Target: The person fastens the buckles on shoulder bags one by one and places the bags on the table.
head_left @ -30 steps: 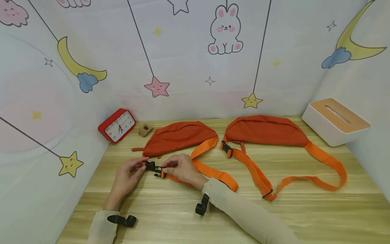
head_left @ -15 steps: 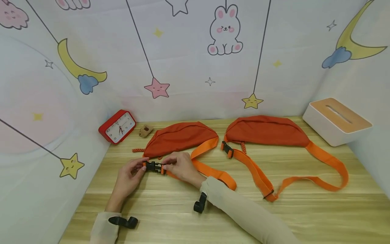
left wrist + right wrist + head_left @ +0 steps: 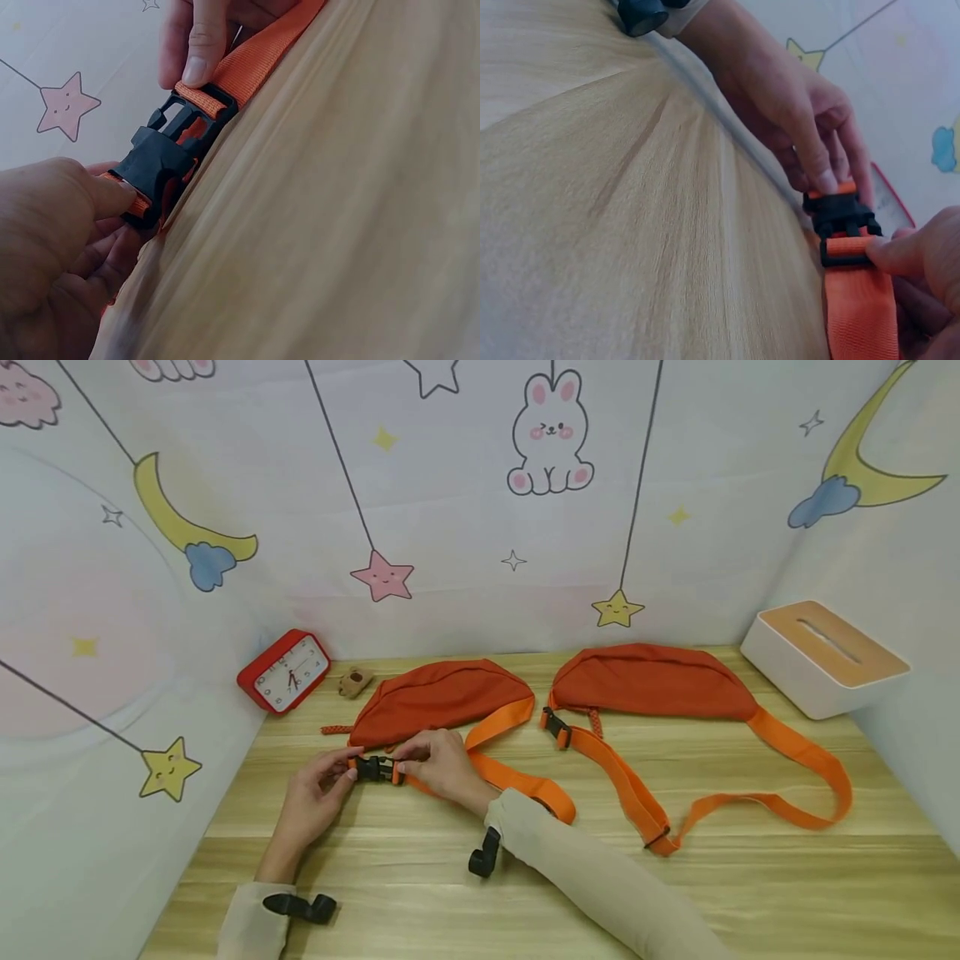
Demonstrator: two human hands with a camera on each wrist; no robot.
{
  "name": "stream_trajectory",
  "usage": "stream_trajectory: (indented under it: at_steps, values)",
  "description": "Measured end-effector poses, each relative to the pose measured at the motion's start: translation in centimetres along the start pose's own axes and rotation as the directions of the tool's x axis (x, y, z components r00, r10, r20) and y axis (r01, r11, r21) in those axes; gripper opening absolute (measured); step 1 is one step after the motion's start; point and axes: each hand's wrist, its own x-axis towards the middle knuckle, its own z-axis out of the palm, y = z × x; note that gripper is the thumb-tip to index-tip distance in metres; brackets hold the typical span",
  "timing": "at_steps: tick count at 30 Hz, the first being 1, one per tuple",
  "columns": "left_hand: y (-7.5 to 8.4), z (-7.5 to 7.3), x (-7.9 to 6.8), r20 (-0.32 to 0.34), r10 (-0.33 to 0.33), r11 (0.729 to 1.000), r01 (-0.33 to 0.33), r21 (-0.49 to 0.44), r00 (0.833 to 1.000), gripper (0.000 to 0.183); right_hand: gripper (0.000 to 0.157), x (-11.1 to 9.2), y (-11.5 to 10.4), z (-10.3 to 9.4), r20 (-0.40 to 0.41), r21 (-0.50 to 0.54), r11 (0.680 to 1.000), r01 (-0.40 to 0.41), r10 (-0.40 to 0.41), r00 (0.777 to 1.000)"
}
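A black side-release buckle joins the orange strap (image 3: pixel 517 781) of the left rust-red waist bag (image 3: pixel 442 697). My left hand (image 3: pixel 313 793) pinches the webbing at the buckle's socket half (image 3: pixel 154 159) between thumb and fingers. From the other side, my right hand (image 3: pixel 444 768) pinches the prong half (image 3: pixel 219 126) by its strap end. The prongs sit inside the socket, with gaps showing between the two halves in the left wrist view. Whether they have clicked together, I cannot tell. A second rust-red waist bag (image 3: pixel 652 683) lies to the right, its black buckle (image 3: pixel 556 727) fastened.
At the back left stand a red alarm clock (image 3: pixel 287 672) and a small brown bear figure (image 3: pixel 355 682). A white tissue box (image 3: pixel 825 660) with a wood-coloured lid is at the back right. Printed cloth walls (image 3: pixel 450 510) enclose the wooden table (image 3: pixel 420 893).
The right hand has moved left, bringing the prong half from apart into the left hand's socket half. The left hand has barely moved.
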Motion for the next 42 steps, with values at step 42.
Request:
stream_trajectory:
  at_steps: [42]
  values:
    - [1.3,0.7,-0.1,-0.044,0.044,0.997,-0.041,0.067,0.998,0.039,0.011,0.6,0.6,1.9,-0.064,0.054,0.998,0.024,-0.020,0.998]
